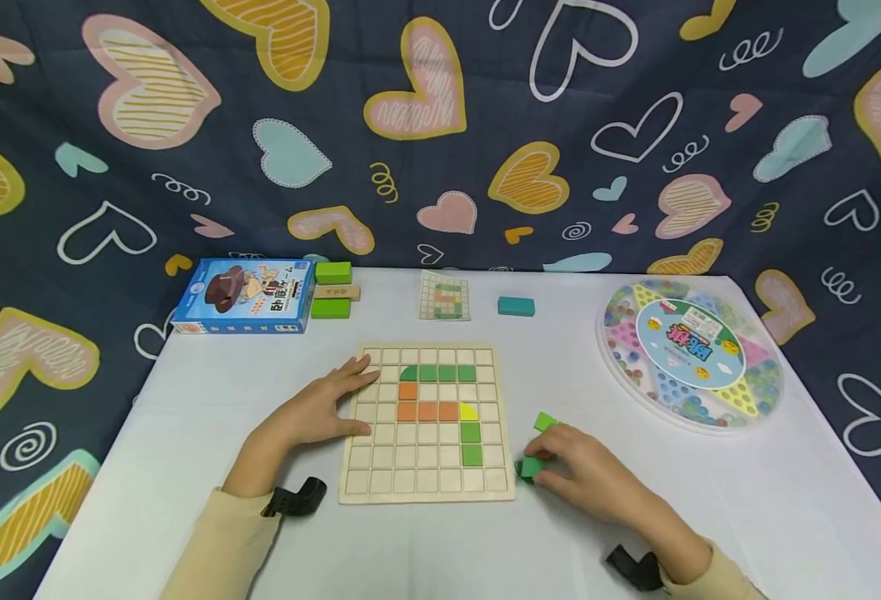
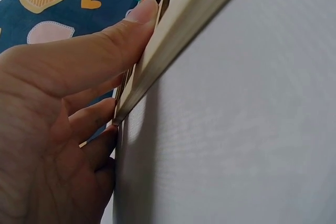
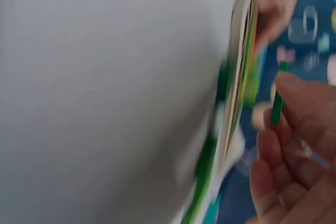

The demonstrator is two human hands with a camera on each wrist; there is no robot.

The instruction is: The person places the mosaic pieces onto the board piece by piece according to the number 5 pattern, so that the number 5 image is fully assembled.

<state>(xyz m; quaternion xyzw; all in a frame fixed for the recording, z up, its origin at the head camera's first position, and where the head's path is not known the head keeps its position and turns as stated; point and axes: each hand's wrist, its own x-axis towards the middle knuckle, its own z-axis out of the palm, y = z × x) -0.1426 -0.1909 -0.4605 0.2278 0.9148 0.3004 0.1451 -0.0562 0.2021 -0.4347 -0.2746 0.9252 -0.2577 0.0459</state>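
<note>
My left hand (image 1: 320, 408) rests at the left edge of a wooden grid board (image 1: 380, 482), its thumb and fingers spread along the rim. In the left wrist view the thumb (image 2: 121, 40) lies over the board's edge. Set in the board are a row of dark green tiles (image 1: 448, 373), several orange tiles (image 1: 427, 412), a yellow rounded tile (image 1: 468, 412) and two green tiles (image 1: 472, 455). Just right of the board, my right hand (image 1: 590, 471) pinches a small green tile (image 3: 277, 106) between thumb and fingertips. A light green tile (image 1: 545, 421) lies by its knuckles.
A pattern card (image 1: 444, 297) and a teal block (image 1: 516, 307) lie behind the board. A blue box (image 1: 241, 296) and several small blocks (image 1: 332, 308) stand at back left. A round marble-game case (image 1: 691, 354) sits on the right. A heart-patterned cloth (image 1: 440, 167) hangs behind.
</note>
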